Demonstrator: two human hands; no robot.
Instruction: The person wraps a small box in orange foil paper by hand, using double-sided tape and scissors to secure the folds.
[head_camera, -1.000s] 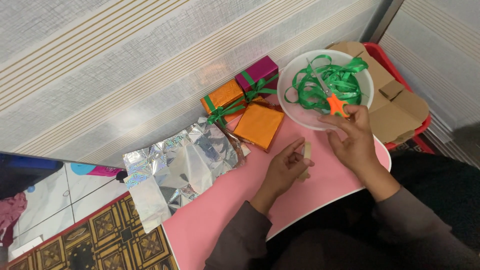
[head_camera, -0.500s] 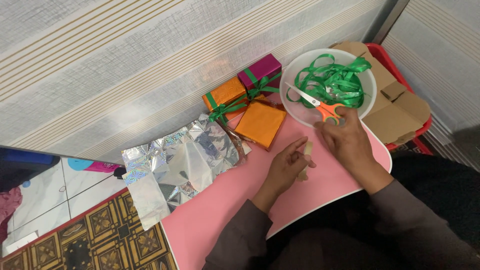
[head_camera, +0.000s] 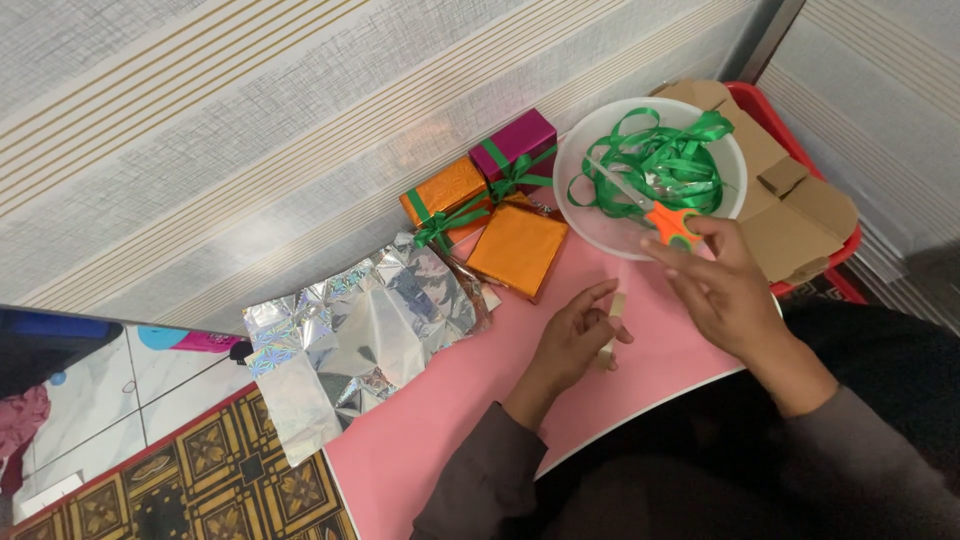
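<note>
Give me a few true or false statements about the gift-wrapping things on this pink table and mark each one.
1. The orange-handled scissors lie in the white plastic bowl with green ribbon. True.
2. The right hand grips the crinkled silver foil sheet. False: it is at the scissors.
3. The left hand holds a small pale piece. True.
4. The magenta gift box sits inside the bowl. False: it stands beside it.
</note>
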